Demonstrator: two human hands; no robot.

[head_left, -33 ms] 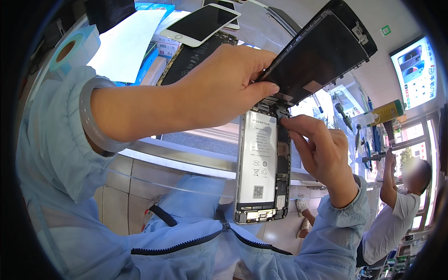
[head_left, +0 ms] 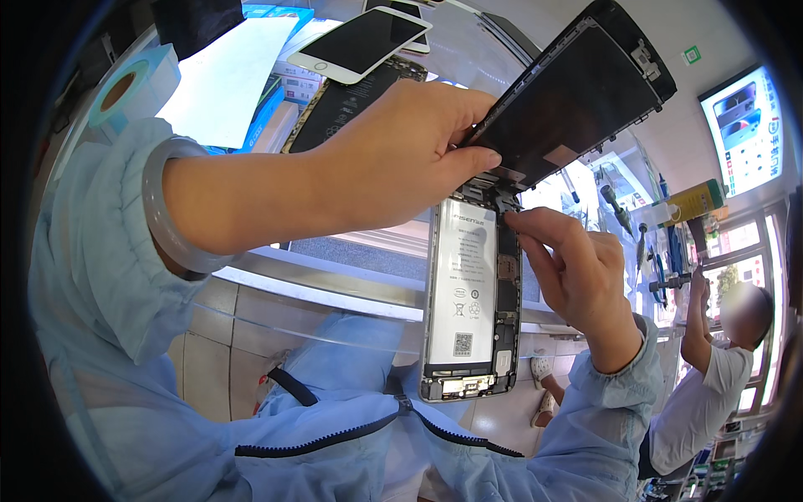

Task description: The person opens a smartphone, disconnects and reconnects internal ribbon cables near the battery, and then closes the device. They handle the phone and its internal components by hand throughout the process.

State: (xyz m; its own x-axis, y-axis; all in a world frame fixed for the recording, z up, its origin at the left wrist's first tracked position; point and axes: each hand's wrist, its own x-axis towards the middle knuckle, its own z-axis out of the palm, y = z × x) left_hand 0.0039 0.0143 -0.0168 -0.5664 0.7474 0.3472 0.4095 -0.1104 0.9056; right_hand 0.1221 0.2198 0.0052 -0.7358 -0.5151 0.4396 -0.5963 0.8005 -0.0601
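The head view shows an opened phone (head_left: pixel 506 339) held up in front of the person, just over the near edge of the tabletop (head_left: pixel 351 299), with its long white battery (head_left: pixel 462 284) bared. The detached-looking screen (head_left: pixel 560 96) tilts up from the phone's top end, its inner side showing. The left hand (head_left: pixel 427 146) grips the screen's lower edge, thumb in front. The right hand (head_left: pixel 577 259) has thumb and forefinger drawn close at the phone's upper right; whether they pinch anything cannot be told. This looks like fine work near the joint, which calls for a steady screen and light fingertip pressure. Beyond, a white phone (head_left: pixel 361 46), a sheet of paper (head_left: pixel 230 79) and a roll of labels (head_left: pixel 142 84) lie about; at right is a person in a white shirt (head_left: pixel 703 410).
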